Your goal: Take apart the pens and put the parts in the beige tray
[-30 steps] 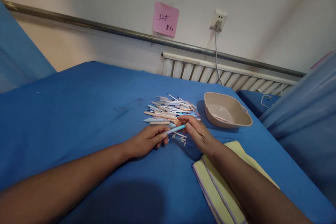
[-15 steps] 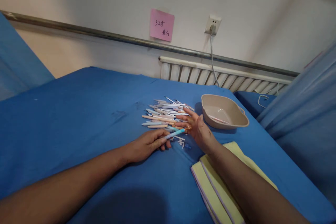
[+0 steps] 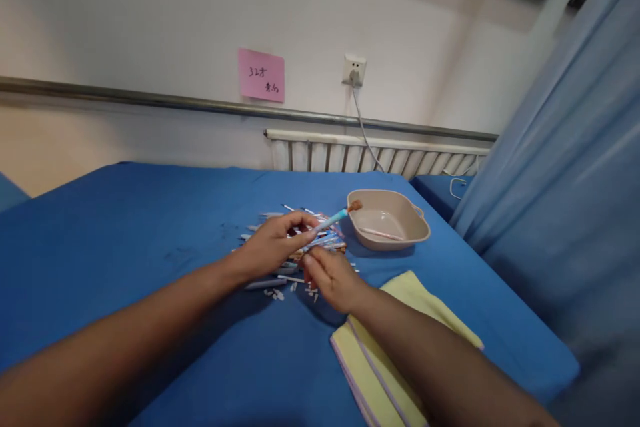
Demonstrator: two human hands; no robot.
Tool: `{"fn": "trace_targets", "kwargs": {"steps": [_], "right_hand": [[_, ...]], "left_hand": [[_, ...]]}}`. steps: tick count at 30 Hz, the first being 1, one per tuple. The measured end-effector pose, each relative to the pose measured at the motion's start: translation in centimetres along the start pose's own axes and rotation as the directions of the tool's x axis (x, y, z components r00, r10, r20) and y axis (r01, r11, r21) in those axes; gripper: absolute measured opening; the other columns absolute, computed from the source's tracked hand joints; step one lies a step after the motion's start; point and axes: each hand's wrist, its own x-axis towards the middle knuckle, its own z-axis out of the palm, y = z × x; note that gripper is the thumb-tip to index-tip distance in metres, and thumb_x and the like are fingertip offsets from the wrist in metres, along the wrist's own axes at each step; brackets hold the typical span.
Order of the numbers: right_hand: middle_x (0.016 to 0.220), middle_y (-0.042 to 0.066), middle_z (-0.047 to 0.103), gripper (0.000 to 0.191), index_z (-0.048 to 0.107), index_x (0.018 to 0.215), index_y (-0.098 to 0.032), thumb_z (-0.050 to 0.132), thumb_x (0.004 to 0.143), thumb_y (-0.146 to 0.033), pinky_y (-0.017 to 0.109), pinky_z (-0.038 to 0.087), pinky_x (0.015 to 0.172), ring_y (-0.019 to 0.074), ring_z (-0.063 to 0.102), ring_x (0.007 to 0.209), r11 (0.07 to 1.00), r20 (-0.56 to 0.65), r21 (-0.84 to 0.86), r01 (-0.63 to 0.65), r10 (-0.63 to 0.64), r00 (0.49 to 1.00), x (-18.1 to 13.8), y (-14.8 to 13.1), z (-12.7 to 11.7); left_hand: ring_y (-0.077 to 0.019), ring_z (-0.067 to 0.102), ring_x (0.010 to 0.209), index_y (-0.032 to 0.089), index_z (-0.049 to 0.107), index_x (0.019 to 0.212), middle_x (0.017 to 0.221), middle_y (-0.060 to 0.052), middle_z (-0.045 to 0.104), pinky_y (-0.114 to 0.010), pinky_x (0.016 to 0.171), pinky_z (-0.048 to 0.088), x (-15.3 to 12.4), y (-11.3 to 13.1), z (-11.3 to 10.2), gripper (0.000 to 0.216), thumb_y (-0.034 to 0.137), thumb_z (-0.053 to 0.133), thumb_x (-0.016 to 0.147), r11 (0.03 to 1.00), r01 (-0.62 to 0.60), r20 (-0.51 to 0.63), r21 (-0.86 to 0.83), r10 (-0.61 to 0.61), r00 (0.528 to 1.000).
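Note:
A light-blue pen with a brownish-orange piece at its upper end is held in my left hand, thumb and fingers closed on it. It slants up to the right, over the pile of pens and thin sticks on the blue cloth. Just below and right of it, my right hand is curled closed by the pile; its fingertips are hidden, so what it grips cannot be made out. Several small white bits are scattered in front of the pile.
A beige basin with one thin pinkish stick inside stands right of the pile. Under my right forearm lies a folded yellow towel. Behind the blue-covered table are a radiator and a wall; a blue curtain hangs at right.
My right hand has gone from spread fingers near the pen's coloured end to a closed shape beside my left hand. The left hand has raised the pen. The view has shifted right.

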Motion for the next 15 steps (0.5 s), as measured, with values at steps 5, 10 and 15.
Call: {"fn": "trace_targets", "kwargs": {"steps": [5, 10, 15], "right_hand": [[0.085, 0.003, 0.064, 0.021, 0.057, 0.088, -0.018, 0.04, 0.093, -0.029, 0.025, 0.043, 0.071, 0.0148, 0.058, 0.079, 0.946, 0.23, -0.243, 0.215, -0.159, 0.96, -0.3, -1.3, -0.7], [0.093, 0.006, 0.066, 0.025, 0.058, 0.094, -0.018, 0.04, 0.093, -0.035, 0.028, 0.044, 0.077, 0.0181, 0.06, 0.09, 0.922, 0.289, -0.289, 0.256, -0.171, 0.942, -0.1, -1.2, -0.8], [0.096, 0.006, 0.067, 0.031, 0.06, 0.097, -0.018, 0.038, 0.093, -0.04, 0.029, 0.045, 0.077, 0.0194, 0.061, 0.09, 0.912, 0.329, -0.322, 0.254, -0.144, 0.933, 0.1, -0.9, -0.8]], "left_hand": [[-0.0123, 0.05, 0.063, 0.017, 0.064, 0.093, 0.068, 0.002, 0.056, -0.023, 0.058, 0.04, 6.4, 1.7, 2.5, 0.024, 0.034, 0.056, 0.078, 0.963, -0.098, 0.042, 0.251, 0.09, 0.995], [-0.0155, 0.056, 0.077, 0.015, 0.064, 0.091, 0.082, -0.002, 0.064, -0.025, 0.069, 0.042, 12.5, 1.9, 6.0, 0.019, 0.026, 0.054, 0.079, 0.842, -0.24, 0.138, 0.484, 0.198, 0.971], [-0.0175, 0.057, 0.077, 0.016, 0.065, 0.089, 0.083, -0.002, 0.067, -0.026, 0.069, 0.042, 17.1, 0.7, 8.6, 0.019, 0.024, 0.055, 0.076, 0.801, -0.238, 0.232, 0.549, 0.128, 0.964]]}}
